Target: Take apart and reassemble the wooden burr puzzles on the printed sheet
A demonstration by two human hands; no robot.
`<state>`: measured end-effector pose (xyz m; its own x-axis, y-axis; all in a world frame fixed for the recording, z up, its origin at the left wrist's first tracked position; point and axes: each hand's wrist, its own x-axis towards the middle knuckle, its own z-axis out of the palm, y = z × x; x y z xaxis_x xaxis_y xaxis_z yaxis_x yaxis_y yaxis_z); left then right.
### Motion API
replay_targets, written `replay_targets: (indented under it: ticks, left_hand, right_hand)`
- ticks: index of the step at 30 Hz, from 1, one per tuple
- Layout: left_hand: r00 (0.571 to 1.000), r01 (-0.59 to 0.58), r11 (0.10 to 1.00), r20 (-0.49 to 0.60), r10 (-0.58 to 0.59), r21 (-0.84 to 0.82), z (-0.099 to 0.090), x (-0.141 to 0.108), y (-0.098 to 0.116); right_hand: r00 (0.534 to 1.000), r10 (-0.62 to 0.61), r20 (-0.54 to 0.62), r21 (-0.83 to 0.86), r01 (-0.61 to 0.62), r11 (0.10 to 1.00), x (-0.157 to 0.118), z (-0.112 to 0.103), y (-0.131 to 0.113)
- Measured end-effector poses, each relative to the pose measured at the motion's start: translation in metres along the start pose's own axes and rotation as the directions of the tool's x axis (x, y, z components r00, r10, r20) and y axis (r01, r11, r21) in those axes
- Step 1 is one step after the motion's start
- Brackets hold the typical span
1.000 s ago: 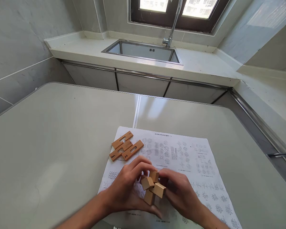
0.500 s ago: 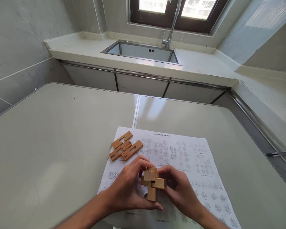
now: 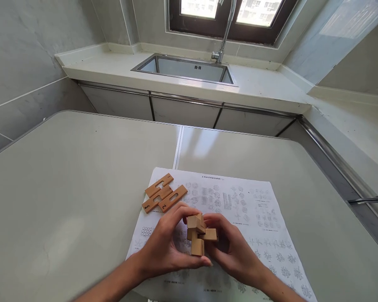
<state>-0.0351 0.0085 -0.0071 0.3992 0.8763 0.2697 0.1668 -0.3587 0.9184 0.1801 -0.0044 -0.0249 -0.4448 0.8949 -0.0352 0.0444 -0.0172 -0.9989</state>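
Note:
Between my hands, just above a printed sheet point(image 3: 233, 243), is a wooden interlocking burr puzzle point(image 3: 198, 246) of several light-brown blocks. My left hand point(image 3: 164, 241) grips it from the left, thumb under the lower block and fingers behind the top. From the right, my right hand point(image 3: 233, 247) pinches it around the block that sticks out sideways; some of those fingertips are hidden behind the wood. Up and left of my hands lie three flat slotted wooden pieces point(image 3: 175, 198) with numbers on them, side by side on the sheet's corner.
The sheet carries rows of small printed puzzle diagrams and lies on a pale table point(image 3: 82, 176) with a seam down its middle. Beyond the table's far edge runs a counter point(image 3: 255, 79) with a sink point(image 3: 189, 73) and a tall faucet point(image 3: 219, 54) below a window.
The burr puzzle has been turned and tilted in my hands, so its lower block shows a different face. Both hands still hold it. The flat pieces stay in place on the sheet.

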Motion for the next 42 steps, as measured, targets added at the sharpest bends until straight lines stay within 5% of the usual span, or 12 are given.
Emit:
replay_targets:
  ticks: [12,22,42]
  left_hand:
    - [0.995,0.094,0.995,-0.017,-0.095,-0.018,-0.005,-0.001,0.004]
    - [0.992,0.12,0.992,-0.049,-0.117,0.049,-0.005,-0.002,0.004]
    - [0.996,0.09,0.995,0.001,-0.09,0.049,-0.003,-0.002,0.002]
  right_hand:
    - [1.0,-0.003,0.02,-0.196,0.007,0.981,0.0,-0.005,-0.003]
    - [0.962,-0.271,-0.04,-0.434,0.228,0.871,0.004,-0.009,0.009]
    - [0.92,-0.39,-0.041,-0.606,0.288,0.742,0.008,-0.015,0.017]
